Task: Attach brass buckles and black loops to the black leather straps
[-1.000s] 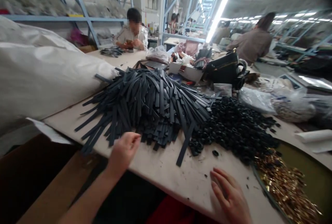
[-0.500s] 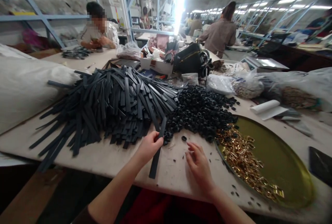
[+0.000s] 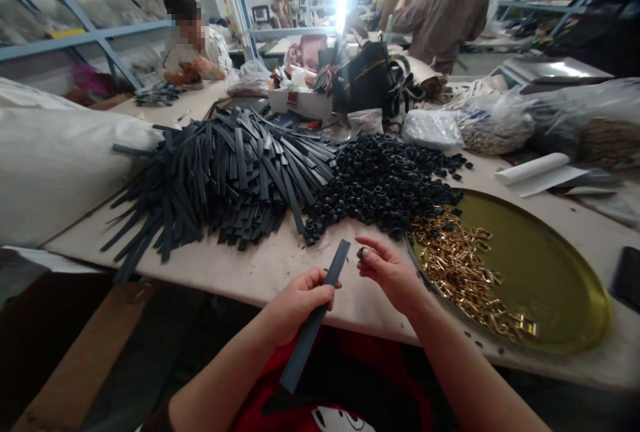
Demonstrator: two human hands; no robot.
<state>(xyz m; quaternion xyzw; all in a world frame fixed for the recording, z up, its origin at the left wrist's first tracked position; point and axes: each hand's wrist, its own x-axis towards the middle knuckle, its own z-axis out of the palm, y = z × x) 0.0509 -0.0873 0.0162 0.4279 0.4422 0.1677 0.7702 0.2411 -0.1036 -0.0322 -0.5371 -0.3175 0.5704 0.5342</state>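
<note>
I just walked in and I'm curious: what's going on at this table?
Someone's left grip is holding a long, flat, dark grey strip. The right grip is pinching a small, dark, ring-like piece, apart from the strip. On the pale table beyond are a big heap of dark grey strips and, next to it, a heap of little black rings. At the right, shiny gold-coloured metal pieces lie in a round, olive-gold tray.

Passable over bare tabletop (image 3: 265,265) before the strip pile (image 3: 240,179); blocked farther out by ring heap (image 3: 385,182), hemmed far left by white sack (image 3: 55,165), right by rimmed tray (image 3: 545,265)
</note>
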